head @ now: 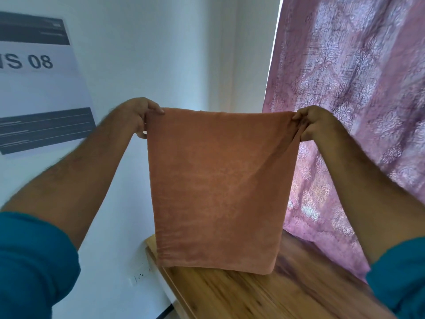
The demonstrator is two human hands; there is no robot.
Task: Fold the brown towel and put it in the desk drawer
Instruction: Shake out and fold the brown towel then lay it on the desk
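Observation:
The brown towel [218, 187] hangs in the air in front of me, stretched flat between both hands. My left hand [140, 116] pinches its top left corner. My right hand [312, 123] grips the top right corner, where the cloth bunches into a few creases. The towel's lower edge hangs just above the wooden desk top [264, 295]. No drawer shows in this view.
A pink patterned curtain [358, 88] hangs on the right, down to the desk's far edge. A white wall lies behind, with a printed sheet [39, 81] taped on the left. A wall socket [141, 276] sits low beside the desk.

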